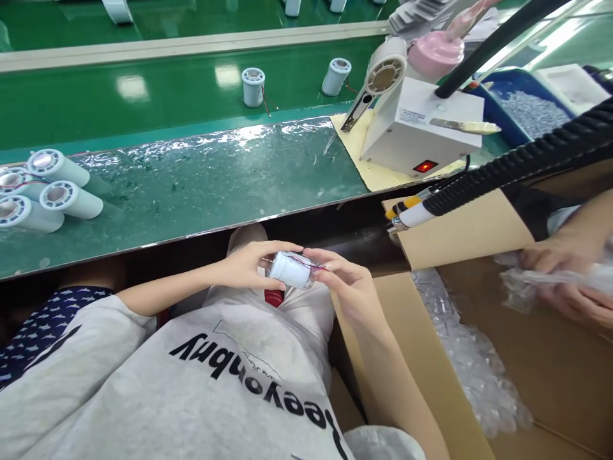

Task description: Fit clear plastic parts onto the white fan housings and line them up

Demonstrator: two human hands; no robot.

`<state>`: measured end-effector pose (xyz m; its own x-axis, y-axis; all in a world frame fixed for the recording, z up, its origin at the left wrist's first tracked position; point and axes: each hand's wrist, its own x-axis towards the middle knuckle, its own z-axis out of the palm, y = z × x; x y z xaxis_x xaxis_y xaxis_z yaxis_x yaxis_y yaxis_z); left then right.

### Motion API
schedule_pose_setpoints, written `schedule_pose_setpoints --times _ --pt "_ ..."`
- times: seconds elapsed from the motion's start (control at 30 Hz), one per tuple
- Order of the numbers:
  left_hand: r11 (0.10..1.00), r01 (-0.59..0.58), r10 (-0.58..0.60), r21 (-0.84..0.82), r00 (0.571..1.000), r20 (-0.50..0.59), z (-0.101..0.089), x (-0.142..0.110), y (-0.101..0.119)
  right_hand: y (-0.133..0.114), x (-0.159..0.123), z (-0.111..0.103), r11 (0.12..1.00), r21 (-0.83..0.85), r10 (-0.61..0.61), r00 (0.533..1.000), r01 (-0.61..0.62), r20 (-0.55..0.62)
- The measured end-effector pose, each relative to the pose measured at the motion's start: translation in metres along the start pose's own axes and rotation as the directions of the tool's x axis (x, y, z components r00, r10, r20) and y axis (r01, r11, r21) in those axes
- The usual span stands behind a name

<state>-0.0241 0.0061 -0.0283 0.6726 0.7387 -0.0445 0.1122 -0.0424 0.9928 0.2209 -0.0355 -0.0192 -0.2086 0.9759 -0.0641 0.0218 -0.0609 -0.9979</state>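
Observation:
Low over my lap, a pale blue cylindrical housing with thin red and dark wires lies on its side between my hands. My left hand is wrapped round its left end, thumb below and fingers above. The fingertips of my right hand pinch at its right end, by the wires. Part of each end is covered by fingers. Similar housings lie in a group on the bench at the left. Two more stand farther back, one housing near the middle and another housing to its right.
The green bench has its front edge just beyond my hands. At right stand a white box with a lit red switch, a handheld fan and a blue bin. Another person's hands hold clear plastic over a carton.

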Motion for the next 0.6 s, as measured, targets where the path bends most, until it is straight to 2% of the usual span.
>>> schedule_pose_setpoints --times 0.1,0.2,0.27,0.37,0.6 --pt "0.974 0.094 -0.099 -0.207 0.995 -0.015 0.002 -0.001 0.002 0.0 -0.005 -0.003 0.939 -0.288 -0.164 0.981 0.188 0.107" --pt "0.959 0.123 -0.121 -0.256 0.992 0.023 0.001 -0.002 0.005 0.002 -0.01 -0.005 0.847 -0.441 -0.255 0.955 0.298 0.154" --pt "0.97 0.135 -0.127 -0.2 0.991 0.052 -0.001 -0.002 0.007 0.004 -0.012 -0.007 0.846 -0.429 -0.272 0.949 0.316 0.161" --pt "0.987 0.116 -0.11 -0.114 0.992 0.063 -0.004 -0.003 0.011 0.006 -0.014 -0.008 0.893 -0.344 -0.253 0.956 0.289 0.146" --pt "0.997 0.01 -0.004 -0.07 0.996 0.088 -0.004 -0.003 0.016 -0.001 -0.015 -0.005 0.971 -0.166 -0.154 0.982 0.17 0.106"
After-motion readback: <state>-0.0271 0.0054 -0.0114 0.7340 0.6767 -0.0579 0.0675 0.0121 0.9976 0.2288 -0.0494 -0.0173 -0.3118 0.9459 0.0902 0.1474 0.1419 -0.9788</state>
